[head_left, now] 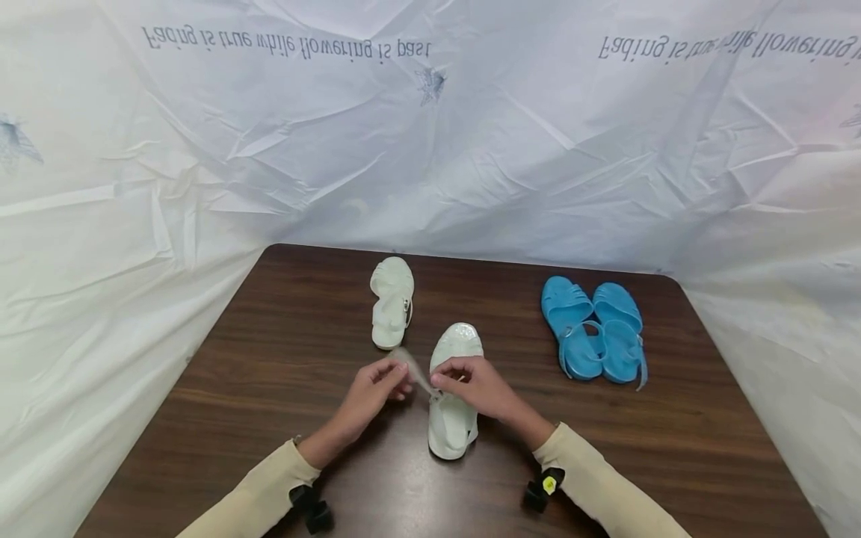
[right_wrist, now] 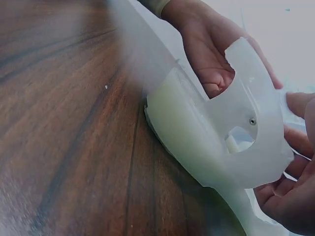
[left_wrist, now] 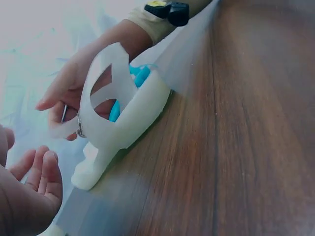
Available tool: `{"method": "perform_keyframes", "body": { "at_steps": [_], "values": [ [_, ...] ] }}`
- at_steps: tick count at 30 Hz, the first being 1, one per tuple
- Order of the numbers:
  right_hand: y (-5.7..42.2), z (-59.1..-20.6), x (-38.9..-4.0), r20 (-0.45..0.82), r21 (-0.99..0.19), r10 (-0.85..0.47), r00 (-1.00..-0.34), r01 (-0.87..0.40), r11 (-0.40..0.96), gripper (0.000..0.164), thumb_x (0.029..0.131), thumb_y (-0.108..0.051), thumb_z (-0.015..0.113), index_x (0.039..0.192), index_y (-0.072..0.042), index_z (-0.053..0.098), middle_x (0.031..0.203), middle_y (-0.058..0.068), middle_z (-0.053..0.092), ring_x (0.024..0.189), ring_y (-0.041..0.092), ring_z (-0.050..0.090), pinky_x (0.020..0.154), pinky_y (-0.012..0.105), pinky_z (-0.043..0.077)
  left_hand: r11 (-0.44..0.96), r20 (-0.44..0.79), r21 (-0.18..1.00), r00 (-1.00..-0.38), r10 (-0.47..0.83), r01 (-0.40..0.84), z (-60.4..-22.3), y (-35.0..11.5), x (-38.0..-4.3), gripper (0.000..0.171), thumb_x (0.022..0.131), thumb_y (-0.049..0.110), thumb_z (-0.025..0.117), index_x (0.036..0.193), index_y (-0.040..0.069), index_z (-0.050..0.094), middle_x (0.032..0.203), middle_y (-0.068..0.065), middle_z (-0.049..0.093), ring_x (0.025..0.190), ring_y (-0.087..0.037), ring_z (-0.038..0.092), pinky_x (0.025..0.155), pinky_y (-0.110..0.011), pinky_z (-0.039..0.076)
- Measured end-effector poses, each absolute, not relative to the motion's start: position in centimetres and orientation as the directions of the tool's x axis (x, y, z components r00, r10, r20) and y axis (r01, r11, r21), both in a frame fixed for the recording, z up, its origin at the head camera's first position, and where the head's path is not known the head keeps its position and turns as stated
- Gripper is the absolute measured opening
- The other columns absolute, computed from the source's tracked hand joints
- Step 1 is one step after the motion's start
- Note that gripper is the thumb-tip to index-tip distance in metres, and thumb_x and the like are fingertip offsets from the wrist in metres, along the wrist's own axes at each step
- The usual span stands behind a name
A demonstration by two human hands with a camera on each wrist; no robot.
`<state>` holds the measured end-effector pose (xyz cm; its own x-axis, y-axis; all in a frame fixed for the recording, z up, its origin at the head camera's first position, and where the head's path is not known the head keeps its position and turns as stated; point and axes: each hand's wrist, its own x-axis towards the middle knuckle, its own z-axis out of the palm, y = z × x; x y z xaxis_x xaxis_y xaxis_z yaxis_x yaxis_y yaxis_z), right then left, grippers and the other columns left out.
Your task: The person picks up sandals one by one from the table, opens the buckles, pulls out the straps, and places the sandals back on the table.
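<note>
A white sandal (head_left: 452,430) stands upright on the brown table, toe pointing away from me. My right hand (head_left: 477,385) reaches over it from the right, its thumb and fingers curled round the ankle strap near the buckle (left_wrist: 79,127). The loose strap (head_left: 413,368) sticks out to the left, blurred. My left hand (head_left: 378,390) is beside the sandal, fingers loosely bent next to that strap. In the left wrist view, the left fingers (left_wrist: 42,172) stand apart from the strap's end. The right wrist view shows the right fingers (right_wrist: 295,140) at the strap's edge.
A second white sandal (head_left: 392,302) lies farther back on the left. Two blue sandals (head_left: 581,355) lie side by side at the back right. Behind the table (head_left: 269,336) hangs a white printed sheet (head_left: 430,164).
</note>
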<state>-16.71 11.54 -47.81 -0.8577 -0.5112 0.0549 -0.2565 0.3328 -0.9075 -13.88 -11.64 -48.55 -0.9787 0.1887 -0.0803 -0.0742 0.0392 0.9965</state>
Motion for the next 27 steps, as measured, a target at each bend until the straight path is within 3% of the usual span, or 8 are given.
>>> {"method": "perform_keyframes", "body": {
  "at_steps": [3,7,12,18,21,27],
  "values": [
    [11.5,-48.0,-16.8,0.063,-0.891,-0.562,-0.825,-0.300,0.340,0.024,0.099,-0.026,0.070,0.109,-0.005,0.077,0.091,-0.002,0.075,0.082,0.008,0.067,0.073,0.027,0.054,0.021,-0.115,0.993,-0.981,0.158,-0.113,-48.6,-12.2,-13.9,0.030,0.105,0.018,0.058,0.113,-0.010,0.065,0.104,-0.021,0.071,0.089,-0.017,0.068,0.073,-0.026,0.056],
    [11.7,-48.1,-16.8,0.077,-0.878,-0.592,-0.802,-0.336,0.340,0.022,0.099,-0.023,0.069,0.107,-0.004,0.077,0.090,-0.001,0.075,0.081,0.006,0.066,0.072,0.026,0.055,0.107,-0.120,0.989,-0.975,0.188,-0.101,-49.0,-12.8,-14.0,0.029,0.102,0.017,0.064,0.112,-0.010,0.066,0.103,-0.022,0.072,0.087,-0.014,0.067,0.075,-0.024,0.055],
    [12.2,-47.8,-16.7,0.073,-0.868,-0.590,-0.804,-0.342,0.359,0.020,0.099,-0.023,0.069,0.105,-0.006,0.077,0.090,0.000,0.074,0.081,0.007,0.065,0.072,0.027,0.055,0.265,-0.081,0.964,-0.960,0.268,-0.008,-49.5,-13.0,-13.8,0.024,0.100,0.021,0.067,0.108,-0.001,0.071,0.097,-0.010,0.073,0.083,-0.010,0.066,0.073,-0.022,0.052],
    [13.0,-47.5,-16.7,0.023,-0.851,-0.574,-0.819,-0.317,0.418,0.019,0.100,-0.027,0.068,0.103,-0.011,0.078,0.090,-0.003,0.073,0.079,0.008,0.063,0.071,0.026,0.052,0.302,-0.052,0.951,-0.933,0.357,0.063,-49.1,-11.6,-13.7,0.026,0.099,0.026,0.069,0.111,0.003,0.072,0.097,-0.008,0.073,0.076,-0.018,0.067,0.059,-0.027,0.053],
    [13.3,-47.5,-16.7,-0.009,-0.841,-0.561,-0.828,-0.297,0.453,0.019,0.101,-0.031,0.067,0.101,-0.015,0.078,0.087,-0.006,0.072,0.077,0.008,0.061,0.068,0.025,0.051,0.341,-0.038,0.935,-0.926,0.376,0.100,-48.8,-10.6,-13.7,0.025,0.098,0.030,0.070,0.111,0.009,0.072,0.097,-0.004,0.074,0.080,-0.018,0.069,0.063,-0.028,0.055],
    [13.5,-47.5,-16.7,-0.050,-0.836,-0.551,-0.833,-0.267,0.480,0.021,0.100,-0.030,0.067,0.088,-0.015,0.076,0.074,-0.008,0.066,0.066,0.006,0.057,0.060,0.024,0.049,0.435,-0.001,0.881,-0.921,0.391,0.184,-48.3,-8.9,-13.9,0.018,0.095,0.037,0.072,0.101,0.020,0.073,0.091,0.009,0.071,0.078,-0.007,0.063,0.068,-0.025,0.052]
  ]
}}
